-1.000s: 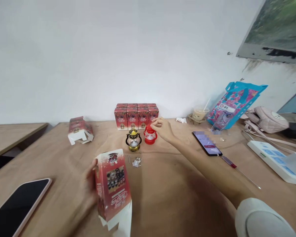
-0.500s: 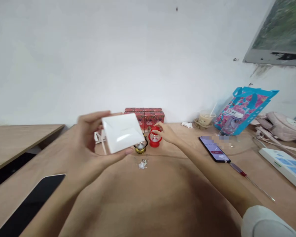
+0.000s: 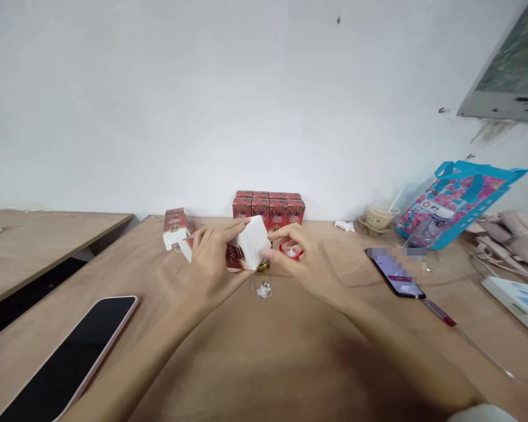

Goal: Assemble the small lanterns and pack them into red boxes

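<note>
The left hand holds a red-and-white box tilted above the middle of the desk, its white end turned towards the right; the fingers are closed round its sides, with the thumb along the underside. The right hand is at that white end, thumb and forefinger parted at its edge; whether they pinch the cardboard cannot be told. Through the gap of this hand shows part of a red lantern, and a gold base peeps out beneath the box. Nearer the front edge of the desk than the base lie small loose parts, too small to tell apart. Red boxes stand in rows along the back edge, by the wall, and an opened box lies near the back left corner. A phone with a dark screen rests along the left edge. Towards the right edge lie a lit phone and a screwdriver, with a drink cup and a blue floral bag further back.
</note>
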The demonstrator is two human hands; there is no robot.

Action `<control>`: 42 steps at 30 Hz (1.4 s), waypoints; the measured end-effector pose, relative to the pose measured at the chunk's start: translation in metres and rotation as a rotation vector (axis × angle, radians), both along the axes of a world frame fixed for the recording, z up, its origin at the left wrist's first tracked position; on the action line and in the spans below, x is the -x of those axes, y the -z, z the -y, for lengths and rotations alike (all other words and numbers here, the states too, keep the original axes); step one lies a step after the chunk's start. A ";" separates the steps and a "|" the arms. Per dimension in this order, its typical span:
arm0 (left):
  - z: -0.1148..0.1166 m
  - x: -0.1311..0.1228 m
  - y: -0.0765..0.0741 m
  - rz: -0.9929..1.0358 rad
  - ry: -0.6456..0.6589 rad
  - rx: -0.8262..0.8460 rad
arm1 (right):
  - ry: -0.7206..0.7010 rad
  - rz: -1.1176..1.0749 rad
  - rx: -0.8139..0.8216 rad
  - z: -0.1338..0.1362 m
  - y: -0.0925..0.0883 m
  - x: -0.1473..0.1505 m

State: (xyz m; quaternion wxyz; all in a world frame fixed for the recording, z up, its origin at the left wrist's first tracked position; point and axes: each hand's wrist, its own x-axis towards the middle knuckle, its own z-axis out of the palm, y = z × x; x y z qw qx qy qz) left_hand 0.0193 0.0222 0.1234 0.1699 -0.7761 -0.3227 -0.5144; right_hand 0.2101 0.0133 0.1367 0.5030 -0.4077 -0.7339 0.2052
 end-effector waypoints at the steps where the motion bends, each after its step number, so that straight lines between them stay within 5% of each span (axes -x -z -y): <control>1: 0.000 -0.001 0.000 -0.025 -0.025 -0.032 | -0.004 0.021 0.029 0.005 0.001 0.005; 8: 0.002 -0.004 0.005 -0.010 -0.052 0.050 | -0.142 -0.224 0.353 0.008 0.010 0.013; 14: -0.001 -0.001 0.007 0.058 -0.073 0.110 | -0.139 -0.238 0.159 0.011 0.016 0.013; 20: -0.004 0.002 0.007 -0.091 -0.058 -0.218 | -0.090 -0.131 0.172 0.013 0.011 0.008; 26: 0.001 -0.005 0.019 -0.226 -0.078 -0.438 | -0.215 -0.361 0.541 0.017 0.001 0.012; 31: -0.005 -0.004 0.030 -0.246 -0.081 -0.309 | -0.140 -0.506 0.648 0.013 -0.001 0.013; 42: -0.008 -0.004 0.013 -0.269 -0.118 -0.090 | -0.155 -0.421 0.595 -0.005 0.003 -0.007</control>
